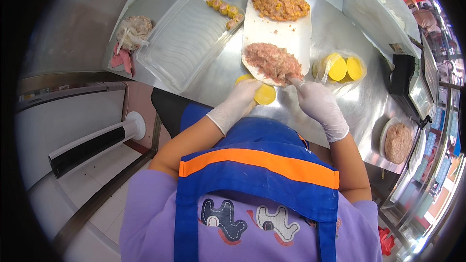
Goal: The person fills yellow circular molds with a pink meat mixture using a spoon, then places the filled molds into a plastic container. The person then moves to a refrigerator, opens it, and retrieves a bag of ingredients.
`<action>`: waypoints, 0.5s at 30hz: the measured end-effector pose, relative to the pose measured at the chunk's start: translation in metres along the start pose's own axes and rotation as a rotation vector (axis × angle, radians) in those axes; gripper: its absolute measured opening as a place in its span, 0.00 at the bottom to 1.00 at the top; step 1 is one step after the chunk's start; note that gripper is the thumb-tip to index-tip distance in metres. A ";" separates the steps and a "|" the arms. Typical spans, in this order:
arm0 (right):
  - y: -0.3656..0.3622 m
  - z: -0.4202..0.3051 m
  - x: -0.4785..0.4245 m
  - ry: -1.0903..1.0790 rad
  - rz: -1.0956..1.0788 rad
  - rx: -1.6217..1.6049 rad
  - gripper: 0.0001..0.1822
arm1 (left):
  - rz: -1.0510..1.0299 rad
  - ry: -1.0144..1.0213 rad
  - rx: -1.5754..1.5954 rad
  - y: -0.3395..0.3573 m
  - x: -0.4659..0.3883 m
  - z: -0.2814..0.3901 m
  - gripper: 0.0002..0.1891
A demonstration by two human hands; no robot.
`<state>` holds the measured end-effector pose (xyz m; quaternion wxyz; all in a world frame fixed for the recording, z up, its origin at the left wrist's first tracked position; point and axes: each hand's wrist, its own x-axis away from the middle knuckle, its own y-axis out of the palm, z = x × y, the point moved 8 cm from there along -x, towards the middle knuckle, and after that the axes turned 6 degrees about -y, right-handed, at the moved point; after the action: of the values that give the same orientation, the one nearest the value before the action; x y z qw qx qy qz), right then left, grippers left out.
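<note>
My left hand (244, 96), in a whitish glove, holds yellow dumpling wrappers (265, 94) beside the near end of a white tray (278, 36). My right hand (314, 96), gloved too, reaches its fingers to the edge of the raw minced meat (271, 60) on that tray; whether they grip a tool is hidden. An orange filling with corn-like bits (282, 3) lies at the tray's far end. Left of it, a clear plastic tray (182, 40) bears several small filled dumplings (222, 8) at its far right corner. Bagged stacks of yellow wrappers (338, 67) stand to the right.
On the steel table (218, 91) a tied plastic bag (134, 32) and a pink cloth (122, 59) lie at the left. A plate of minced meat (398, 143) is at the right edge, near a black device (402, 76). A translucent bin (382, 11) stands at the back right.
</note>
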<state>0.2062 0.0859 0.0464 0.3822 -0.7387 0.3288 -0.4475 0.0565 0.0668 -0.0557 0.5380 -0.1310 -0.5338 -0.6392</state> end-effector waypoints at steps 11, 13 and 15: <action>0.040 0.004 0.002 0.047 -0.052 -1.129 0.18 | -0.178 -0.063 0.342 0.002 0.008 -0.001 0.23; 0.051 -0.009 0.011 0.077 -0.163 -1.403 0.17 | -0.181 -0.076 0.362 0.002 0.020 0.000 0.23; 0.050 -0.020 0.013 0.031 -0.133 -1.566 0.17 | -0.200 -0.077 0.419 0.005 0.029 0.005 0.23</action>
<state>0.1859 0.0452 0.0148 -0.2821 -0.8047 0.5090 -0.1176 0.0473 0.0556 -0.0293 0.4667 0.0125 -0.6853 -0.5590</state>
